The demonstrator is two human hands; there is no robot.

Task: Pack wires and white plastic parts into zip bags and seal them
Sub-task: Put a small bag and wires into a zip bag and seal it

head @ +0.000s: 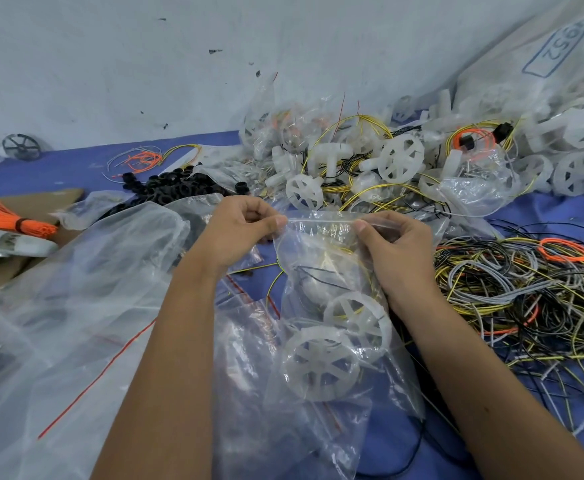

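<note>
Sealing step: both hands hold one bag (332, 306) at its top, so the zip looks about to be pressed shut.
Left hand (242, 230): its grip is closed on the bag's left top corner, thumb and curled fingers pinching the zip strip.
Bag: it hangs between the hands over the blue surface (543, 216), its mouth far and its bottom near; the zip strip runs from one pinch to the other.
Contents: two wheels (318, 362) of white plastic lie low in the bag, well below both grips, with thin wires (318, 275) above them.
Right hand (394, 251): its grip is closed on the right top corner, thumb on the strip.
Doing it well: I would keep the strip taut and level, check that no wire crosses the zip, then run the pinch along its whole length.
Loose stock: a wire pile (526, 289) lies on the right.
</note>
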